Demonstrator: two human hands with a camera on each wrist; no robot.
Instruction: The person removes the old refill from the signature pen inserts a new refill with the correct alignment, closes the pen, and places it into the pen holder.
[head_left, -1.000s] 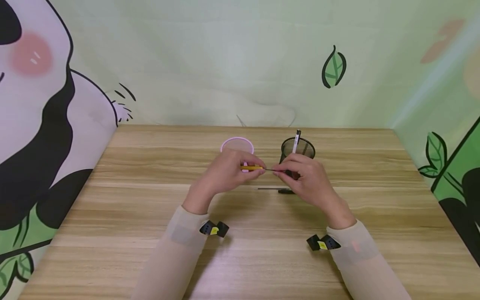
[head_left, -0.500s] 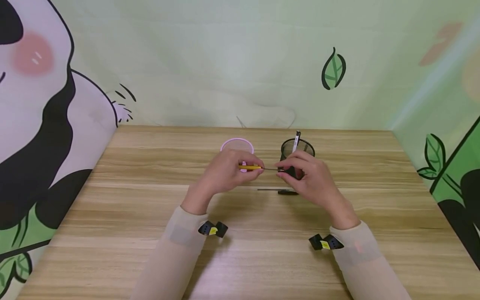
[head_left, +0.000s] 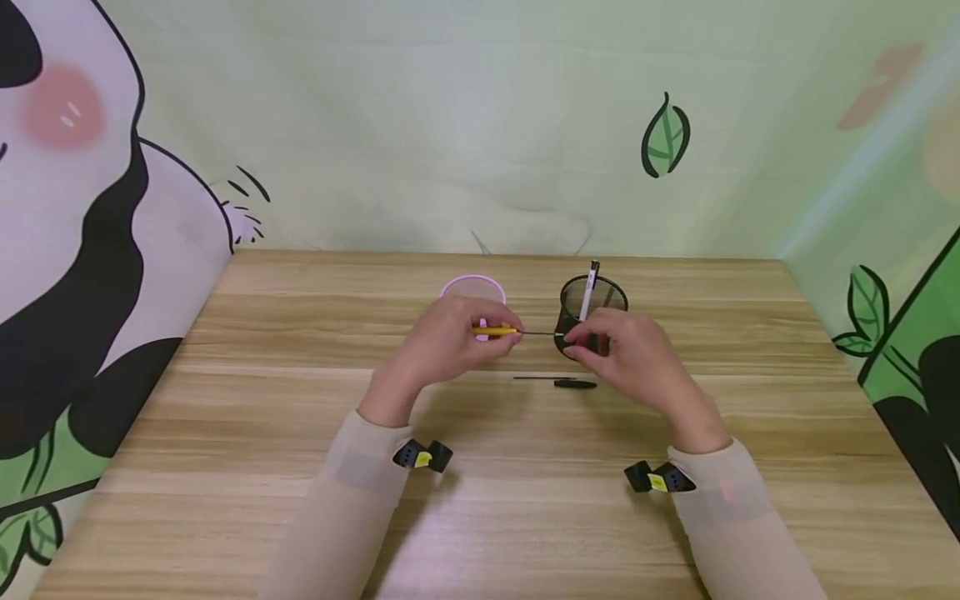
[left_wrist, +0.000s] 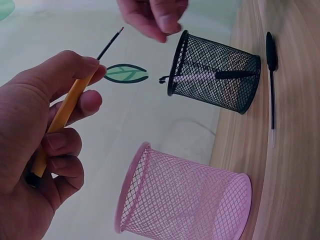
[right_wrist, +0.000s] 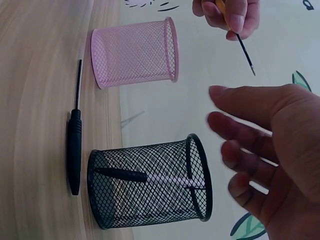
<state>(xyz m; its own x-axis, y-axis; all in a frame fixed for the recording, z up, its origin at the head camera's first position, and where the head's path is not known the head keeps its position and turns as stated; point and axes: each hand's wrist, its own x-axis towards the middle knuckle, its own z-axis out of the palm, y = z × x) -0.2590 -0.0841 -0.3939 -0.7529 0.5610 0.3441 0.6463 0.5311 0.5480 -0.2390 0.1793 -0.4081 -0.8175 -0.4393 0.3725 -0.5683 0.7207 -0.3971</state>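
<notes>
My left hand (head_left: 442, 340) holds a yellow pen (left_wrist: 71, 102) by its barrel. From the barrel's front a thin dark refill (left_wrist: 110, 44) with a small metallic tip sticks out, aimed toward the right. Just beyond that tip is my right hand (head_left: 633, 358), its fingers loosely bent and apart; the right wrist view (right_wrist: 285, 140) shows nothing between them. Beneath the hands a black pen (right_wrist: 74, 150) lies on the wooden table, a thin rod extending from one end. Behind the right hand stands a black mesh cup (left_wrist: 176, 62) with a white-and-black pen (head_left: 589, 292) inside.
Left of the black cup stands a pink mesh cup (left_wrist: 170, 195), partly hidden by the left hand in the head view. A wall (head_left: 450, 125) printed with a panda and leaves rises behind the table (head_left: 300, 292).
My right hand has moved right, away from the left hand, and its fingertips have come off the refill's tip. More of the refill and black pen shows. The left hand has shifted slightly left.
</notes>
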